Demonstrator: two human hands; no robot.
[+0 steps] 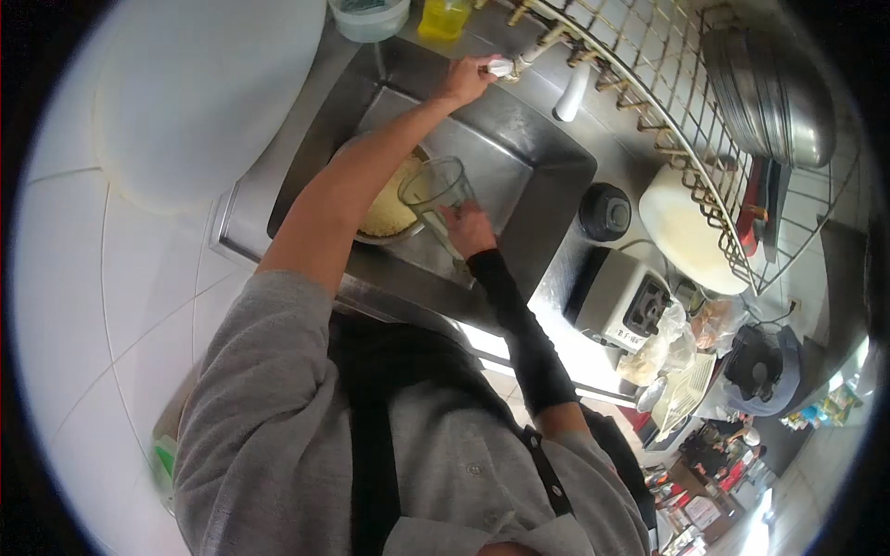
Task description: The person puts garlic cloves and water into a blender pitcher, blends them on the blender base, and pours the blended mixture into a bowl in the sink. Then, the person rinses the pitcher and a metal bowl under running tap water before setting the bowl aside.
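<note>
My left hand (466, 82) reaches across the metal sink (547, 199) to its far edge, fingers closed round the white-tipped faucet handle (501, 69). In my right hand (469, 229) is a clear blender jar (434, 182), gripped by its handle side and tilted inside the sink. Beneath and beside the jar sits a round metal bowl (382, 240) holding pale yellow, crumbly or grainy food (389, 211). My left forearm hides part of that bowl. Whether water is running I cannot tell.
Right of the sink are a round black lid (604, 211) and a white blender base (623, 298). A wire rack (640, 69) with stacked metal bowls (768, 97) overhangs the back. Yellow liquid (444, 18) and a clear tub (370, 20) stand behind. Distant people (742, 435) appear lower right.
</note>
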